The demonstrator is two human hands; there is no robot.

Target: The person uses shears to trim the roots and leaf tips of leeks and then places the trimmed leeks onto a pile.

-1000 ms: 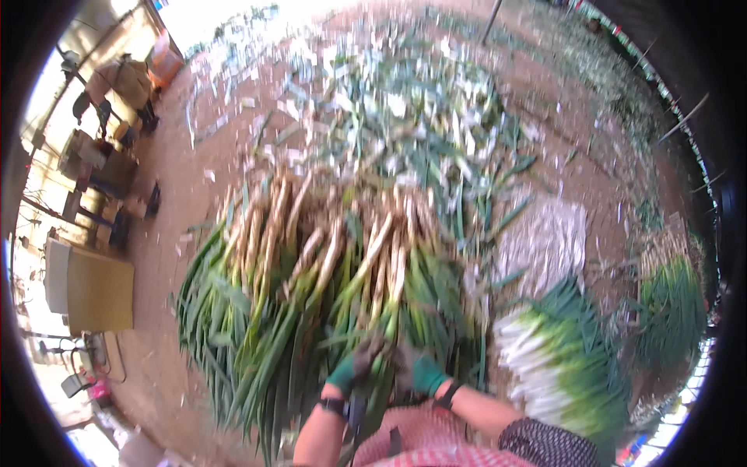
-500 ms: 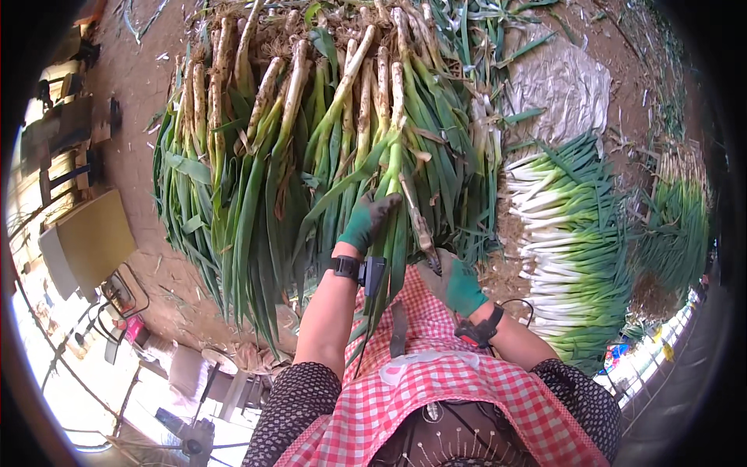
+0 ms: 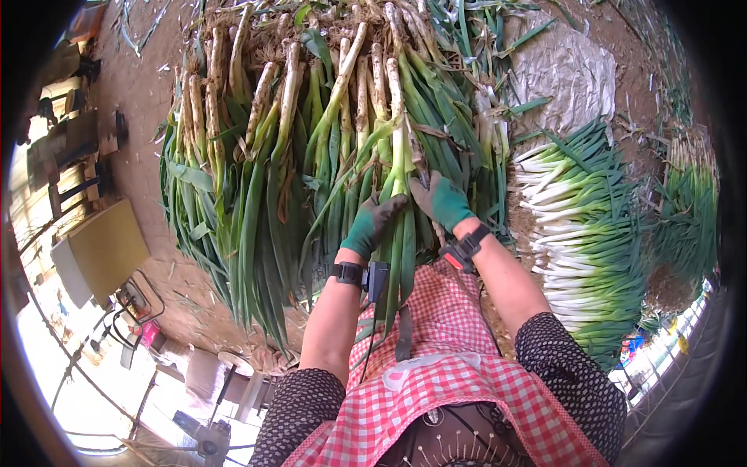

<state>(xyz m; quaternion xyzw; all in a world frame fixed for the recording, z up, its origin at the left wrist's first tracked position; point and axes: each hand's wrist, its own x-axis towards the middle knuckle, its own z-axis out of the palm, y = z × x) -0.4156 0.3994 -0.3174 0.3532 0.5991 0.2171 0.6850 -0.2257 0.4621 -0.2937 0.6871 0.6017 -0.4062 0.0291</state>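
Note:
A green onion with a pale, soil-stained shaft lies on top of the heap, its leaves trailing toward my apron. My left hand, in a green glove with a dark palm, is closed around its leaves just below the shaft. Close on the right side of the same onion, my gloved right hand is closed on a limp brownish strip of outer leaf. That strip runs along the onion's side, and its lower end hangs beneath my hand. My right fingertips are partly hidden.
A broad heap of untrimmed green onions spreads before me, roots away. To the right lies a row of cleaned white-stemmed onions, with a pale crumpled sheet beyond it. Another onion pile sits farther right. A yellowish board stands left.
My right hand has moved up and away from my apron, higher along the strip and nearer the onion's shaft. My left hand keeps its hold in nearly the same place.

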